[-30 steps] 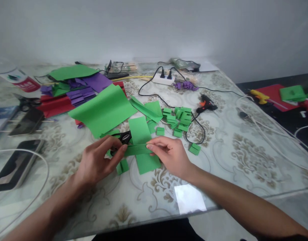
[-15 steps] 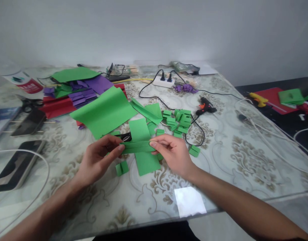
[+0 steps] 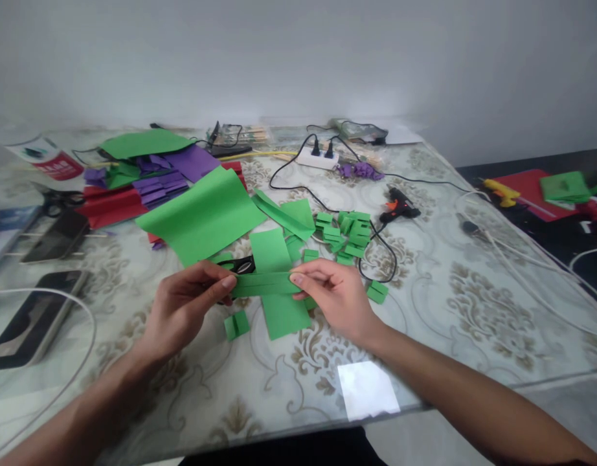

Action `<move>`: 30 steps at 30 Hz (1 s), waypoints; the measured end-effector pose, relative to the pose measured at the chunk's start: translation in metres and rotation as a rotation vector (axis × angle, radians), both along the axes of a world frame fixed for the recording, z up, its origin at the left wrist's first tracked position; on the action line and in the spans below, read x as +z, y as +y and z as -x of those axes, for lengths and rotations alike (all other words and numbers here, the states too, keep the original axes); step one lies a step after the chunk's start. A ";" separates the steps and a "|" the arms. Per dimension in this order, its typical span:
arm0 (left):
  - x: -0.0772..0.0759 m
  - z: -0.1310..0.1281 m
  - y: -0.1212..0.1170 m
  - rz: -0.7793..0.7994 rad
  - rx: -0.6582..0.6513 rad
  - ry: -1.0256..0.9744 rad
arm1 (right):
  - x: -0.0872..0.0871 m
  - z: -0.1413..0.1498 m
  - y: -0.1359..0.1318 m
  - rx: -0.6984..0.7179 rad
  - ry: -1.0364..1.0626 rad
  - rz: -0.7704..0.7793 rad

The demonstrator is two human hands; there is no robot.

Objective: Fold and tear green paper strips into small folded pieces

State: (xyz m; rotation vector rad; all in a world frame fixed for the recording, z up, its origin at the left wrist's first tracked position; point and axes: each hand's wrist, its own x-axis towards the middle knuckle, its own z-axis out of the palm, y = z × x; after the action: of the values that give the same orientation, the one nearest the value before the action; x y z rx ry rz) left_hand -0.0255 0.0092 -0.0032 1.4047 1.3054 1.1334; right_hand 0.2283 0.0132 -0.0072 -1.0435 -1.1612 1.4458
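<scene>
Between my two hands a folded green paper strip (image 3: 262,284) is stretched level above the table. My left hand (image 3: 184,301) pinches its left end between thumb and fingers, and my right hand (image 3: 330,294) pinches the right end. Lengthwise creases run along the strip. Under it lies a flat green paper piece (image 3: 285,317), crossing it upright. Black-handled scissors (image 3: 241,265) lie just behind my left fingers, their blades hidden. A small folded green piece (image 3: 236,325) rests in front of the strip. Several more folded green pieces (image 3: 347,233) are heaped beyond my right hand.
A large green sheet (image 3: 204,213) lies at the left, by red and purple paper. A black glue gun (image 3: 399,206) and its cord sit behind the green heap, near a power strip (image 3: 318,157). A phone (image 3: 36,317) is at the left; a white square (image 3: 369,389) is at the front edge.
My left fingers have shifted slightly left at the strip's end, showing more of its creased face. My right hand keeps its place.
</scene>
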 end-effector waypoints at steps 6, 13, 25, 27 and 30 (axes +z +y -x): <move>0.000 -0.006 -0.002 0.042 -0.035 -0.064 | -0.001 0.001 0.000 -0.010 -0.016 0.014; -0.002 -0.006 0.001 0.094 -0.070 0.082 | -0.002 0.000 0.002 -0.005 -0.004 0.056; 0.000 -0.007 0.003 0.108 -0.053 0.063 | 0.000 -0.001 0.004 0.006 0.009 0.092; 0.000 -0.007 0.004 0.132 -0.077 0.047 | 0.001 -0.001 0.004 -0.012 0.012 0.084; -0.001 -0.007 0.004 0.153 -0.075 0.013 | 0.000 -0.001 0.005 -0.023 0.008 0.073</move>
State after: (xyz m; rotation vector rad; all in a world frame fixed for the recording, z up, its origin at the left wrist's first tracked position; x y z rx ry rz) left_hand -0.0183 0.0130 -0.0038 1.3390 1.3092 0.9548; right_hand 0.2297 0.0183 -0.0070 -1.0974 -1.0943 1.4827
